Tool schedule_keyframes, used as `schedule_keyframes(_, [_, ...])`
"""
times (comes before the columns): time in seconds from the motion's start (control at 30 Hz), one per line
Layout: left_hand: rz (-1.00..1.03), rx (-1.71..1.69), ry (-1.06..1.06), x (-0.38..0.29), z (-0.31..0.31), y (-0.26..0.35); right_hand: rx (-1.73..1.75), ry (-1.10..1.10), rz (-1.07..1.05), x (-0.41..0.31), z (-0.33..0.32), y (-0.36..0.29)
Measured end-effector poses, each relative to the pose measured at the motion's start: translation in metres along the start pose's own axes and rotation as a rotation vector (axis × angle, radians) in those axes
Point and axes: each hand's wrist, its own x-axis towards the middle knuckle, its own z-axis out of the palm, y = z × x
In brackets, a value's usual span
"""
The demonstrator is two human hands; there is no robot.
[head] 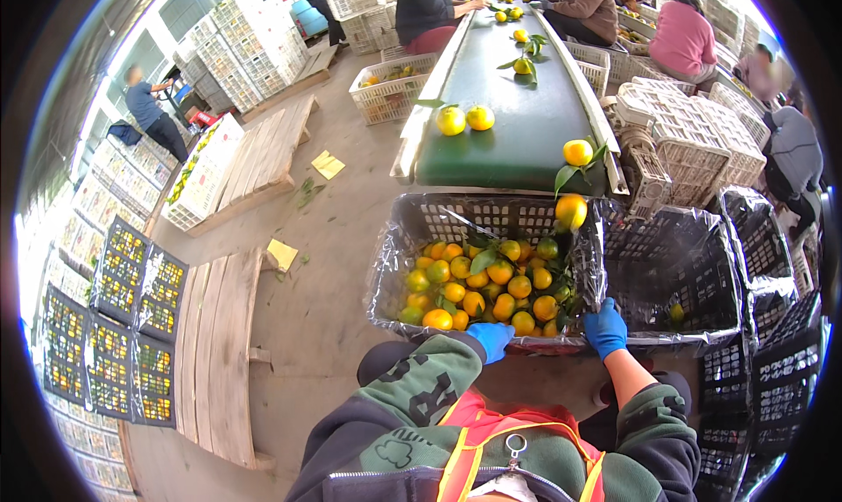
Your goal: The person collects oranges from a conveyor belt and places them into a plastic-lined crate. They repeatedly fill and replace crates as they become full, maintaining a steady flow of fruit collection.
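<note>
Right before me stands a black plastic crate lined with clear film [381,291], holding many orange and green-tinged citrus fruits [500,272] with some leaves. My left hand [492,339], in a blue glove, is at its near rim beside the fruit; its fingers are partly hidden. My right hand [605,328], also blue-gloved, grips the film-lined rim where this crate meets a second lined crate [671,239], which holds one greenish fruit [676,313]. An orange fruit [571,211] is at the far right corner of the filled crate, below the end of a green conveyor belt [506,153].
Several fruits [451,120] lie on the belt, and people sit along both sides. Empty lined crates [756,239] stack at the right. White crates [691,140] stand beside the conveyor. Wooden pallets [220,351] and filled black crates [112,351] are at the left.
</note>
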Motion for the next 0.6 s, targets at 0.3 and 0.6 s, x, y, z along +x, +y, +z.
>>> schedule_keyframes(0.3, [-0.021, -0.040, 0.063, 0.005, 0.012, -0.005, -0.021, -0.026, 0.025, 0.001, 0.000, 0.001])
schedule_keyframes(0.6, [-0.002, -0.053, 0.058, 0.003, 0.011, -0.006, -0.009, -0.020, 0.030, -0.001, -0.004, -0.003])
